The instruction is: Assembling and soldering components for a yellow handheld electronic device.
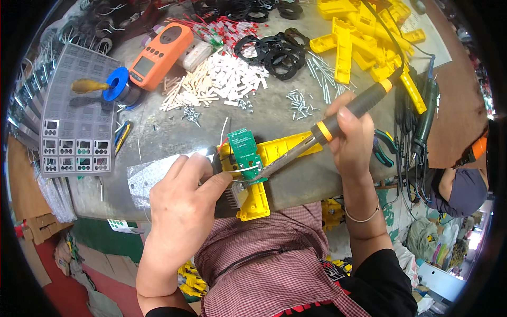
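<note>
My right hand grips a soldering iron by its black and yellow handle. The iron's metal barrel slants down left, with its tip at the lower edge of a green circuit board. Pinched between the thumb and fingers of my left hand is a white wire, which reaches across the board close to the iron tip. Beneath the board lies a yellow plastic housing in an angled shape. A grey finned metal piece sits beside the board, partly hidden by my left fingers.
An orange multimeter, a blue solder spool and heaps of white sleeves lie beyond my hands. Screws, black rings and yellow housings are farther back. Green-black pliers and another iron lie right.
</note>
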Motion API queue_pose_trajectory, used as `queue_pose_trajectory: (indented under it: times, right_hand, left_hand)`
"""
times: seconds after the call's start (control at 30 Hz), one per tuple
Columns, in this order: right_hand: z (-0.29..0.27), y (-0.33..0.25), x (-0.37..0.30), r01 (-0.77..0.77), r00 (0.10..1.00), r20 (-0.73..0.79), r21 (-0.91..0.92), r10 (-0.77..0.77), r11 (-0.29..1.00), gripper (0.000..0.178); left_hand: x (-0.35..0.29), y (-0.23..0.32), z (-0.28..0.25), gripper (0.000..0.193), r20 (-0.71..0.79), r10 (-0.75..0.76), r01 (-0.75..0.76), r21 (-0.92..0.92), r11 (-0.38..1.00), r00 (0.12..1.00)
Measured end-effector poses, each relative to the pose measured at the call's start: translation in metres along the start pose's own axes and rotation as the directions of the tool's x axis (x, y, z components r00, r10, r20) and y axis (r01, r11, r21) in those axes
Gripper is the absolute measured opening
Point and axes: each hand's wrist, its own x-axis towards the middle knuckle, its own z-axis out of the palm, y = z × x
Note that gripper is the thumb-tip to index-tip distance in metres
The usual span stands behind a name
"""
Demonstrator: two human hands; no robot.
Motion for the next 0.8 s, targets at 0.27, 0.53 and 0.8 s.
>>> queue_pose_trajectory:
  times: [0.27, 0.53, 0.8]
  right_hand:
    - [0.0004, -0.0015, -0.0019, -0.004, 1.0, 0.003, -0.008, 0.004, 1.0, 0.02]
    - [0.0007, -0.0033, -0.0029, 0.002, 1.0, 0.004, -0.026, -0.002, 1.0, 0.021]
    - [0.001, -0.0046, -0.003, 0.001, 1.0, 0.001, -0.047, -0.001, 0.999, 0.021]
  left_hand:
    - [0.0016, 0.0003, -0.0019, 0.021, 0.008, -0.002, 0.002, 0.009, 1.0, 1.0]
    - [0.0041, 0.0038, -0.0006, 0.021, 0.021, 0.014, -0.014, 0.036, 0.999, 1.0]
    - [0.0053, 0.0055, 0.0012, 0.021, 0.031, 0.017, -0.018, 0.024, 1.0, 0.999]
